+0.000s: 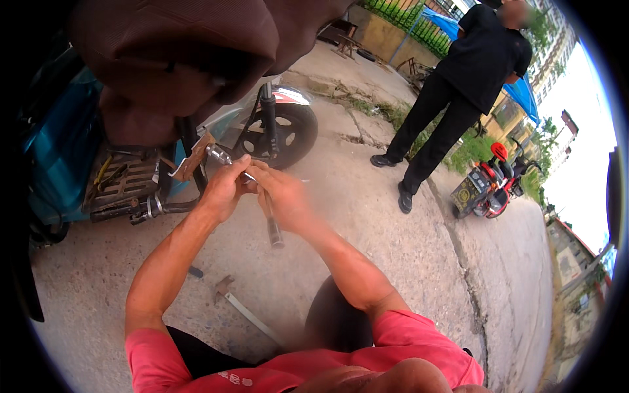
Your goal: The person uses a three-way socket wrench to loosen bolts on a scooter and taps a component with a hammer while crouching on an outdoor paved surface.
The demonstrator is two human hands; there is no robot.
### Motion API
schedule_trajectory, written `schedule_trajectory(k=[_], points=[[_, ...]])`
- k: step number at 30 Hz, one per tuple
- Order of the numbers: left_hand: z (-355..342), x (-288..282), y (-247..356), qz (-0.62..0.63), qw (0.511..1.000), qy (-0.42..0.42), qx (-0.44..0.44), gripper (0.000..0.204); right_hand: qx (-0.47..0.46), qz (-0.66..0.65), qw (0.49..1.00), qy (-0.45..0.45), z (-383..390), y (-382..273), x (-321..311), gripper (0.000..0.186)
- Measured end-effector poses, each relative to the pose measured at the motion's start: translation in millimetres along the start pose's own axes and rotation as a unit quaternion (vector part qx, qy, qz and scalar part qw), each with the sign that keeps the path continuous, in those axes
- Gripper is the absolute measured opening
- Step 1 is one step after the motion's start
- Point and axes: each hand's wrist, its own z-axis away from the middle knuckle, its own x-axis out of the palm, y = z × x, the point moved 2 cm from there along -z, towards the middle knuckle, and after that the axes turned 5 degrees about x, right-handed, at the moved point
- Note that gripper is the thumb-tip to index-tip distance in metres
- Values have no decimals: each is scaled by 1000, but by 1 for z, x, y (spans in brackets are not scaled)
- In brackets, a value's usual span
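Both hands meet on a socket wrench [275,234] beside an electric scooter. Its shiny metal socket end [219,154] sits against a rusty bracket [192,160] on the scooter's frame; whether it is seated on a bolt I cannot tell. My left hand [226,187] is closed around the shaft just behind the socket. My right hand [287,198] wraps the wrench where its handle branches off, and the dark-tipped handle hangs below the palm. The fingers of both hands overlap and hide the middle of the tool.
Above hangs a brown padded cover [170,52]; the front wheel [291,134] stands behind my hands. A hammer [246,311] lies on the concrete near my knees. A person in black [452,98] stands at the right, with a red scooter [490,190] parked beyond.
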Motion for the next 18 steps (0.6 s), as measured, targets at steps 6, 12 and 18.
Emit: schedule_trajectory(k=[6,12,18], points=[[1,-12,-3,60,998,6,-15,54,-71,99,991,56,5,8,14,49],[3,-2,-7,31,998,32,-36,64,152,-54,987,-4,56,2,-9,31],[-3,-12,-6,37,999,-1,-10,67,419,-480,751,-177,57,36,22,70]])
